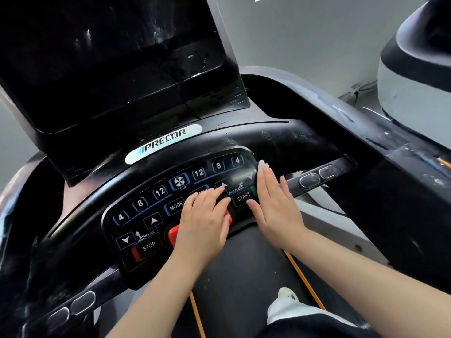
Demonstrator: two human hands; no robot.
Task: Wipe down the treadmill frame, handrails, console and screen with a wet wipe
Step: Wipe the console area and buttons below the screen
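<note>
Here the button panel runs long from lower left to upper right, tilted up toward the dark screen. Two hands lie on it. The right hand, fingers straight, presses one white wipe at the panel's right end. The left hand rests flat, holding nothing, over a red clip.

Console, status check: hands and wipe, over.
Right hand flat, pressing wet wipe on console by START. Left hand flat over red stop button. Screen streaked. Nothing obstructing.
</note>
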